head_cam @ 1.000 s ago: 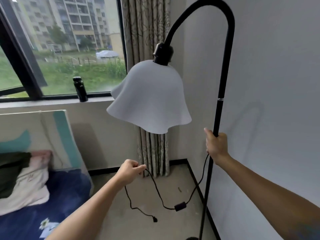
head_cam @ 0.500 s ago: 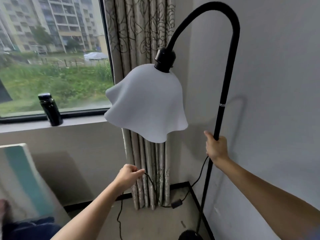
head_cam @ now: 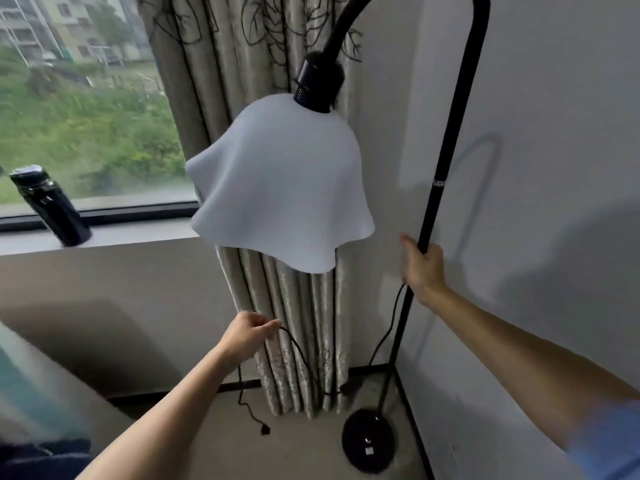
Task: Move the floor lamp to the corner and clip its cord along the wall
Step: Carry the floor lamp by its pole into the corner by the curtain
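The floor lamp has a black curved pole, a wavy white shade and a round black base low near the room corner; I cannot tell whether the base rests on the floor. My right hand grips the pole at mid height, next to the right wall. My left hand pinches the black cord, which loops down past an inline switch toward the pole. The plug end dangles just above the floor.
A patterned beige curtain hangs in the corner behind the shade. A black bottle stands on the windowsill at left. The grey right wall with dark baseboard runs close to the pole. A bed edge lies at lower left.
The lamp has come closer to the corner and curtain, and its base is now in view. Both hands keep the same holds. The view has swung right, away from the bed.
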Tool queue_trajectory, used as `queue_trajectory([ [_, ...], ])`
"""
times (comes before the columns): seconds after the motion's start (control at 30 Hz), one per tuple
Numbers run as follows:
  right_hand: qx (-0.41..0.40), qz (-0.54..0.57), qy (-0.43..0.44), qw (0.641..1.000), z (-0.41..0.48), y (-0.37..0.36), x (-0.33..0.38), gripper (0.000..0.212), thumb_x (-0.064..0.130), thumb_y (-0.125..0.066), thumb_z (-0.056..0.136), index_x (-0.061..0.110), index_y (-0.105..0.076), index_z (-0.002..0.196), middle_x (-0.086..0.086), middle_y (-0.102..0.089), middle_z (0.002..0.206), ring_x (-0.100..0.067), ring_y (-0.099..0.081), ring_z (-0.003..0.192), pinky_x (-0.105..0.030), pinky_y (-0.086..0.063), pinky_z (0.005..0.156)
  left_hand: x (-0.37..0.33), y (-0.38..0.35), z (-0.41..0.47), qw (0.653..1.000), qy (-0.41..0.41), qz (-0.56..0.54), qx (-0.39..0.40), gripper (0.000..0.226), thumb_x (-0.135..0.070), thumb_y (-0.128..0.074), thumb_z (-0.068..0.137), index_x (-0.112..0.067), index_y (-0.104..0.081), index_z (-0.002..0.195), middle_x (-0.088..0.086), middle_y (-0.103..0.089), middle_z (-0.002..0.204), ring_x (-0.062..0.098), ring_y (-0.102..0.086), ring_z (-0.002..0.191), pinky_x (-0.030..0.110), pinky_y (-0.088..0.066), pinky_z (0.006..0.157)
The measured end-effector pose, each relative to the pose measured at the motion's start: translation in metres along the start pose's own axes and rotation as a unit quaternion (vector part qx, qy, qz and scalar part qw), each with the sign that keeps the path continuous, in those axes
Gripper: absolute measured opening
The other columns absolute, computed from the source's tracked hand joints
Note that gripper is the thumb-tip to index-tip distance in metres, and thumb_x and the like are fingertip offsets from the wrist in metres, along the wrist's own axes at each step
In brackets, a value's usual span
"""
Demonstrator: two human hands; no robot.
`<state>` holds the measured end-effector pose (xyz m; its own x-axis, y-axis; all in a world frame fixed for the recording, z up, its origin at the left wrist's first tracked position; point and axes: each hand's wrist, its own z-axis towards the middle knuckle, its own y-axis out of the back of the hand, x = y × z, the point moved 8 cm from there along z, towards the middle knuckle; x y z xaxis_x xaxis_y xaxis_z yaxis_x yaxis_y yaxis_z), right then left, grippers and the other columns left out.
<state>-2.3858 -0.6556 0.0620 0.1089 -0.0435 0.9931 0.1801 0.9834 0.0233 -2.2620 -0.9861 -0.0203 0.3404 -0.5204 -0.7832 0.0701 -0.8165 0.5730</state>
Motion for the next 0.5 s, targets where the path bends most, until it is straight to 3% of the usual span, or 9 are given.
queue_trajectory([
  [0.27,0.004,0.016,-0.049,0.999,0.068,-0.017,-0.033,0.054,0.029,-0.061,0.089,0.024,-0.029,0.046,0.002,-0.032,0.046,-0.008,-0.028,0.034,-0.019,-0.023,0.037,-0.004,-0.021,0.061,1.000,0.030,0.001,0.010,0.039,-0.027,-0.063,0.087,-0.012,-0.056,0.051,0.001,-0.041,0.045,0.016,-0.036,0.040,0.023,-0.032,0.045],
  [0.5,-0.007,0.021,-0.048,0.999,0.099,-0.022,-0.040,0.046,0.021,-0.059,0.086,0.025,-0.029,0.051,0.001,-0.033,0.049,-0.007,-0.030,0.036,-0.021,-0.027,0.040,-0.007,-0.033,0.089,0.999,0.045,0.002,0.025,0.040,-0.030,-0.064,0.084,-0.016,-0.058,0.047,-0.008,-0.041,0.033,0.016,-0.040,0.039,0.027,-0.037,0.050],
])
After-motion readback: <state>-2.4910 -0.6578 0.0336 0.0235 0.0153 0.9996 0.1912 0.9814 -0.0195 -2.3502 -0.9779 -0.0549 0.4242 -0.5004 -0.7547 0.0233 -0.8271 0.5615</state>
